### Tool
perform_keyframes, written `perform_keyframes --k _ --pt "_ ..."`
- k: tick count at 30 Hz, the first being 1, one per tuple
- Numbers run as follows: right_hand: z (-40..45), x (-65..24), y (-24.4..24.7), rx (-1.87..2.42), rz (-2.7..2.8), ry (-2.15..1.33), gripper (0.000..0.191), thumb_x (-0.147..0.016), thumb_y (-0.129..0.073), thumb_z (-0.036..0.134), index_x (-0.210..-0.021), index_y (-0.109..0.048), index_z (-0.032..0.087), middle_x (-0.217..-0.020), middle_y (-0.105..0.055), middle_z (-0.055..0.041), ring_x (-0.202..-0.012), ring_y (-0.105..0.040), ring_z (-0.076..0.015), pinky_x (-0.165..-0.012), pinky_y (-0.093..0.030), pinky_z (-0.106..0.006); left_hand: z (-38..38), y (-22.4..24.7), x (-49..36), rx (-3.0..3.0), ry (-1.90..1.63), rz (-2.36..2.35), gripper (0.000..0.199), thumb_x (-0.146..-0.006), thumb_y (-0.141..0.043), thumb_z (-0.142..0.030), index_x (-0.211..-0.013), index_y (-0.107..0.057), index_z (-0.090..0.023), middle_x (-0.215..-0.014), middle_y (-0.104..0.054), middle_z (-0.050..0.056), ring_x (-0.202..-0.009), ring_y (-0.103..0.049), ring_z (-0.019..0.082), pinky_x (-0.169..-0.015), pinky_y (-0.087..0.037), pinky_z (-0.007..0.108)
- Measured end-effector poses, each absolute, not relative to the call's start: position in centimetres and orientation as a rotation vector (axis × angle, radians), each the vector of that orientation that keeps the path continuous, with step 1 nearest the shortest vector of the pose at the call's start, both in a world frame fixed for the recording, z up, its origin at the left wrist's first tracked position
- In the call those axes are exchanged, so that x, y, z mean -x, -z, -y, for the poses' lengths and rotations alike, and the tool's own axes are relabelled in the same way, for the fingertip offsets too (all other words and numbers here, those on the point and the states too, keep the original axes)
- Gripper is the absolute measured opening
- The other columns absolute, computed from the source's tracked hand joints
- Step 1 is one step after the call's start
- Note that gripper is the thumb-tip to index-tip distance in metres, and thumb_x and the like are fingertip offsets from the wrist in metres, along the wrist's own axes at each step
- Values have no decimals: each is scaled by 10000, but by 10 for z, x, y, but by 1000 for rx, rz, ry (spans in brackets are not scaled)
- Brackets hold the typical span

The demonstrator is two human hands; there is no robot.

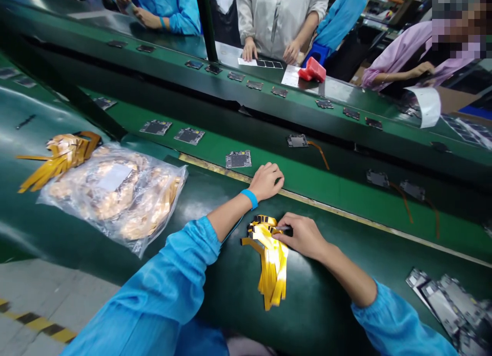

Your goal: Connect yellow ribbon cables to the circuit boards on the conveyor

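Observation:
My left hand (267,181) is at the near edge of the green belt, fingers curled, right of a circuit board (238,159); whether it holds anything is hidden. On the dark green table, a pile of yellow flex cables (273,269) with black ends lies fanned towards me. Over the pile's upper right side, my right hand (302,235) pinches a thin, greyish tool (283,228), its tip near the cables. A blue band circles my left wrist.
At left are a clear bag of cables (111,186) and loose cables (63,153). Stacked boards (449,304) sit at lower right. Boards, some with orange cables (319,153), line the belt (207,153). People work across the line behind a dark post (206,25).

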State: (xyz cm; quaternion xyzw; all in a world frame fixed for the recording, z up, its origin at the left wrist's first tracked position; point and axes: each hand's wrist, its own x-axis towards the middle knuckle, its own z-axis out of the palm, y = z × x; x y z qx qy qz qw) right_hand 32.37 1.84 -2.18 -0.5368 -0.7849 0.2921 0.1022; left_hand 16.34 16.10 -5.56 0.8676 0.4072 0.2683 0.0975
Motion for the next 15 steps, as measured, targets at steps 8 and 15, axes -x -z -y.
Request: perform_keyframes --k 8,15 --pt "-20 -338 29 1427 2144 -1039 210 -965 -655 390 -872 -775 246 -930 -758 -34 -832 -695 -174 -728 -467 -265 -165 60 -162 -2436 -927 -1187 183 -962 -545 -217 -867 -699 -197 -932 -664 58 -925 -586 212 -841 -454 356" --pt "-24 -361 14 1499 1899 -1084 290 -953 -620 475 -909 -752 220 -880 -770 -54 -802 -704 -204 -726 -531 -293 -191 48 -132 -2271 -920 -1488 150 -942 -544 -219 -862 -670 -206 -955 -659 69 -975 -605 230 -894 -475 368"
